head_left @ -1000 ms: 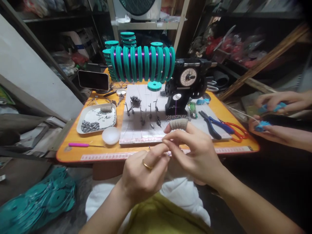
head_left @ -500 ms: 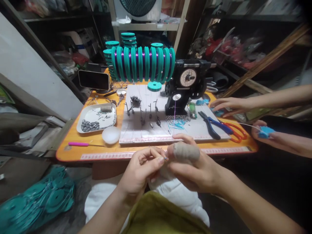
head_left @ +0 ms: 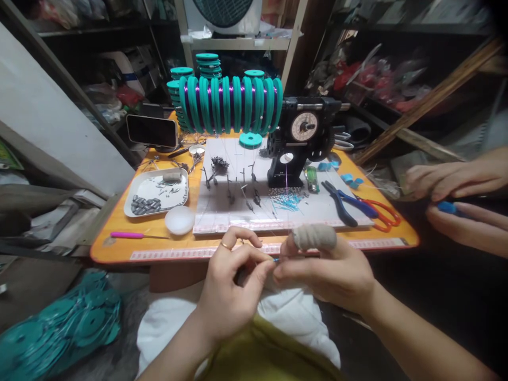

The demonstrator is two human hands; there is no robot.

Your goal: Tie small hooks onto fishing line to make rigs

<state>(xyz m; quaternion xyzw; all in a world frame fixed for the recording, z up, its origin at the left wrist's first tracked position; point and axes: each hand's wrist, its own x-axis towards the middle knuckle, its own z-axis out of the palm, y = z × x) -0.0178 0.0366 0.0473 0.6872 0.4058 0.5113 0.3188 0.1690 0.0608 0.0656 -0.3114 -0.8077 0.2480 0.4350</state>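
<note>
My left hand [head_left: 230,288], with a gold ring on one finger, is pinched shut on a tiny blue-tipped piece I cannot make out, just below the front edge of the orange table [head_left: 119,248]. My right hand [head_left: 329,272] meets it fingertip to fingertip, also pinched on that piece. A beige wrap [head_left: 315,236] covers the right forefinger. Thin lines run from the teal spools [head_left: 228,104] down across the white mat [head_left: 313,211] toward my hands. Small blue pieces [head_left: 286,201] lie on the mat.
A black winding machine with a dial [head_left: 301,138] stands behind the mat. Blue pliers [head_left: 343,201], orange scissors [head_left: 383,214], a tray of metal sinkers [head_left: 155,191], a white lid [head_left: 179,219], a pink tool [head_left: 135,235] and a phone [head_left: 151,130] are around. Another person's hands [head_left: 456,203] work at right. Teal discs [head_left: 63,330] lie on the floor.
My two hands stayed pinched together and dropped from over the mat to below the table's front edge. The other person's hand drew back from the table to the right.
</note>
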